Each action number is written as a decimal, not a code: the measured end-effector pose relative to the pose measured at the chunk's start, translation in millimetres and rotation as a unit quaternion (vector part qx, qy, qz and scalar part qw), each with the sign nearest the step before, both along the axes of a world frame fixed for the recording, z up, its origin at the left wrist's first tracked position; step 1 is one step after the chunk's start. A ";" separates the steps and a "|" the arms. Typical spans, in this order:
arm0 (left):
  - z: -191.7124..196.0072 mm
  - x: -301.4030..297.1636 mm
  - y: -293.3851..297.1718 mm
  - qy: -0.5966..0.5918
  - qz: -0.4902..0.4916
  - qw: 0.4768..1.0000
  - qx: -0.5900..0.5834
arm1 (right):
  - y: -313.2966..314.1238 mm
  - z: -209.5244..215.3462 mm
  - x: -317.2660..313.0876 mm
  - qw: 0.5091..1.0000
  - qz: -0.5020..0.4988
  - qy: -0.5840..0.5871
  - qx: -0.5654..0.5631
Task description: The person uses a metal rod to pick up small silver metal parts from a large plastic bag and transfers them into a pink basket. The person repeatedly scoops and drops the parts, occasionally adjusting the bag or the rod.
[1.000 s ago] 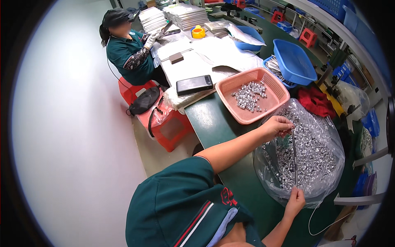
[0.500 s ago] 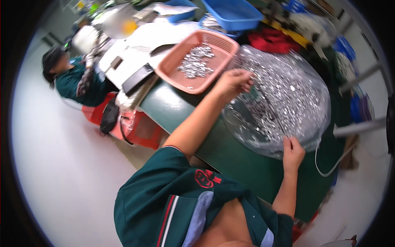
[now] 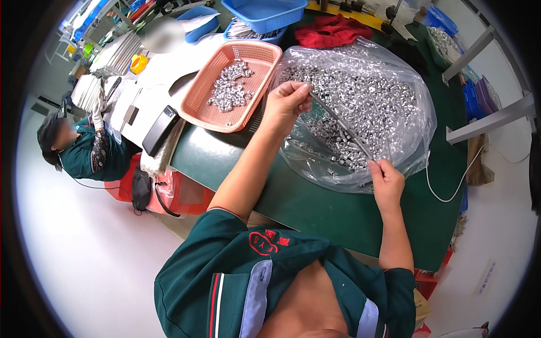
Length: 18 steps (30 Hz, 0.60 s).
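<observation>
Between my two hands runs a thin grey metal rod (image 3: pixel 342 125), slanting over an open clear plastic bag (image 3: pixel 332 179). My left hand (image 3: pixel 288 102) is closed around the rod's far left end. At its near right end, my right hand (image 3: pixel 387 183) pinches the rod between thumb and fingers. Many small silvery metal pieces (image 3: pixel 389 96), short and tube-like, fill the bag below. A second thin line crosses these pieces near my right hand; I cannot tell whether it is another rod.
Left of the bag stands a pink plastic basket (image 3: pixel 194 104) with similar pieces. Behind are blue baskets (image 3: pixel 265 19) and a red cloth (image 3: pixel 332 31). A black phone-like object (image 3: pixel 160 130) lies farther left. Someone in green (image 3: pixel 84 152) sits at far left. Grey metal bars (image 3: pixel 490 121) reach in at right.
My view has turned, so the basket and bag appear farther left and higher. Both hands stay over the bag, and the rod between them now shows clearly.
</observation>
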<state>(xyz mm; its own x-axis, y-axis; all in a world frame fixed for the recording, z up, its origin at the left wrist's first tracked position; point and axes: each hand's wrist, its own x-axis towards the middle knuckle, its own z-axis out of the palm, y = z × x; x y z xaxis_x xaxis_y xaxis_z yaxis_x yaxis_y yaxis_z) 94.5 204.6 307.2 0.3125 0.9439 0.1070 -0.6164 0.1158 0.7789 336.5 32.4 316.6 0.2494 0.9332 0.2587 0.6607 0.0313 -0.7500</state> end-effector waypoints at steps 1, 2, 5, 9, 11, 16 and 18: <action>-1.4 4.3 -4.9 -0.003 0.006 1.000 0.004 | 0.2 -0.5 1.0 1.000 0.004 0.009 -0.014; -1.8 6.6 -7.9 -0.027 -0.006 1.000 0.012 | 0.6 -0.9 2.0 0.999 0.008 0.017 -0.028; -3.1 12.5 -15.0 0.123 -0.003 0.992 0.023 | 1.6 -3.9 -0.4 1.000 -0.007 0.010 -0.027; 1.9 25.3 -30.5 0.192 -0.119 0.973 0.044 | 1.9 -7.7 1.0 0.998 -0.004 0.036 -0.049; 7.1 18.8 -23.7 0.261 -0.106 0.956 0.085 | 3.1 -8.2 5.1 0.997 -0.003 0.062 -0.043; -6.6 2.1 31.6 0.489 0.089 0.857 0.139 | 4.7 -6.0 11.7 0.994 -0.016 0.101 -0.047; -5.2 10.3 36.8 0.560 0.112 0.794 0.209 | 5.4 -6.1 12.1 0.993 -0.018 0.106 -0.044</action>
<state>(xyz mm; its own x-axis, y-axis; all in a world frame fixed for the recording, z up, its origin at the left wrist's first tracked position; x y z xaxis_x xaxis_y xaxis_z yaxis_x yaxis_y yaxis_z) 104.8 241.5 302.0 0.2619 0.9446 0.1979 0.5205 -0.3110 0.7952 348.6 37.8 310.5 0.3233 0.9393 0.1149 0.4871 -0.0611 -0.8712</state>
